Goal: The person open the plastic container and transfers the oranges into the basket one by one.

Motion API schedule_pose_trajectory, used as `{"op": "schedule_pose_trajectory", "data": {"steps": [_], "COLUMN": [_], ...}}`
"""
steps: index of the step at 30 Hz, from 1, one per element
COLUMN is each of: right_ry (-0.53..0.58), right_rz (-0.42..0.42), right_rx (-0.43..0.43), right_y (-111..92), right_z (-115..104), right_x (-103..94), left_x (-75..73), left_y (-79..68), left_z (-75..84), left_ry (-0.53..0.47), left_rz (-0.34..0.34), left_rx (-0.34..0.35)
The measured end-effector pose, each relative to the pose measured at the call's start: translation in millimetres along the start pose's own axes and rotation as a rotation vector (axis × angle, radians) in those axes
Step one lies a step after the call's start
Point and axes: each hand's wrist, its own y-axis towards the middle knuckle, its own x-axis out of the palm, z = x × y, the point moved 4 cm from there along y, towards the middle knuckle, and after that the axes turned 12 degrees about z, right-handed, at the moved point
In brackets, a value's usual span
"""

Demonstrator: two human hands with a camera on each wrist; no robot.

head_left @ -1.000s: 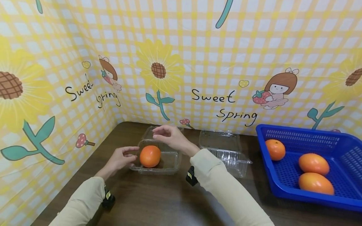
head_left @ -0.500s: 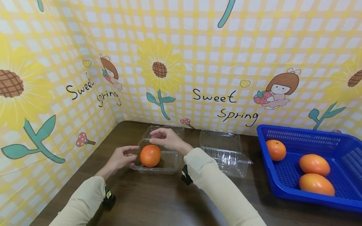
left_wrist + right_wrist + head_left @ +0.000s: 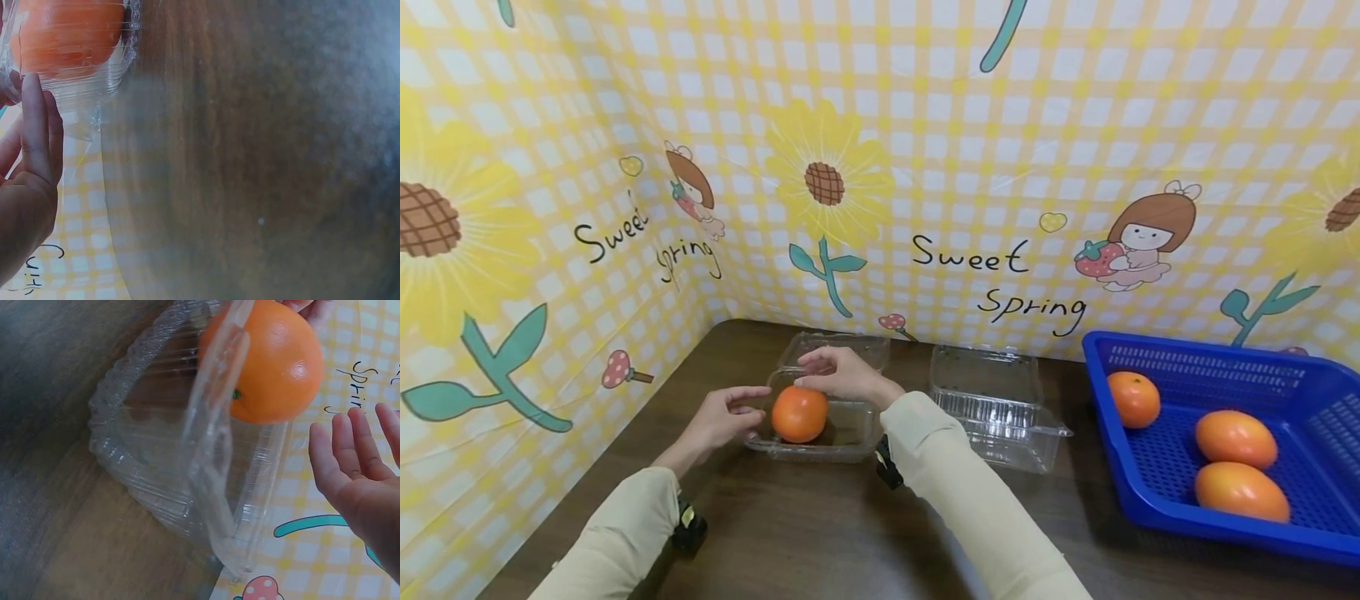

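Observation:
An orange (image 3: 800, 414) sits in the left part of an open clear plastic clamshell box (image 3: 842, 454), whose lid stands raised at the back. My left hand (image 3: 724, 419) is at the box's left end, its fingers extended. In the left wrist view, its fingertips (image 3: 32, 84) lie right at the clear wall beside the orange. Behind and above the fruit is my right hand (image 3: 842, 373), fingers loosely bent. The right wrist view shows those fingers (image 3: 344, 444) apart from the orange, holding nothing, and the green stem spot on the fruit.
A second clear clamshell box (image 3: 1011, 433) stands open to the right. Farther right is a blue plastic basket (image 3: 1108, 467) with a round orange (image 3: 1133, 400) and two oblong orange fruits (image 3: 1236, 439). A checked cloth (image 3: 880, 208) hangs behind and left of the brown table (image 3: 790, 533).
My right hand has come slightly down and to the left, closer to the orange. The left hand has stayed at the box's left end, and the orange has not moved.

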Motion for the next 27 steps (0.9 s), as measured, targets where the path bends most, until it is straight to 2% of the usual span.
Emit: {"op": "schedule_pose_trajectory", "data": {"steps": [4, 10, 27], "right_ry": [-0.014, -0.064, -0.075], "right_rz": [-0.009, 0.020, 0.091], "right_rx": [0.003, 0.005, 0.062], "right_y": [1, 3, 3], "right_z": [5, 12, 26], "right_x": [5.6, 12.7, 24.8], "left_x": [-0.8, 0.3, -0.4], "left_y": [-0.3, -0.1, -0.6], "left_z": [-1.2, -2.1, -2.2], "left_ry": [0.006, 0.010, -0.005], "left_rz": [0.006, -0.002, 0.006], "left_rx": [-0.003, -0.001, -0.008]}}
